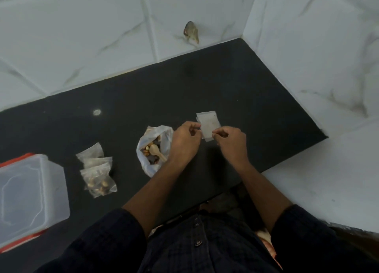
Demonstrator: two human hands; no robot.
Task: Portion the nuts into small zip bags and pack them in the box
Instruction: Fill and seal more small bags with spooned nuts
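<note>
- Since both hands are working an empty zip bag (207, 126), the step in hand looks like opening its mouth ready for nuts; the bag is held just above the worktop (235, 84), just right of the nut sack (152, 149).
- Left hand (184, 138) has its fingers curled, pinching the bag's left edge; right hand (229, 139) has its fingers curled too, pinching the lower right edge. Which layer each thumb holds is too small to tell.
- To do it well, I judge each hand should take one wall of the bag only and pull apart gently at the zip, not along it, so the thin film does not tear.
- More empty bags seem to lie under this one; lifting only the top one avoids dragging the stack.
- Once open, keep the mouth turned toward the sack, where the wooden spoon (158, 150) lies on the nuts (148, 147), so one hand can scoop without a long reach.
- Left of the sack, filled bags (98, 170) lie in a small pile; farther left stands the box (30, 190), apparently with its lid on, which would have to come off before packing.
- Risk: a loosely held bag may spill nuts on the dark worktop.
</note>
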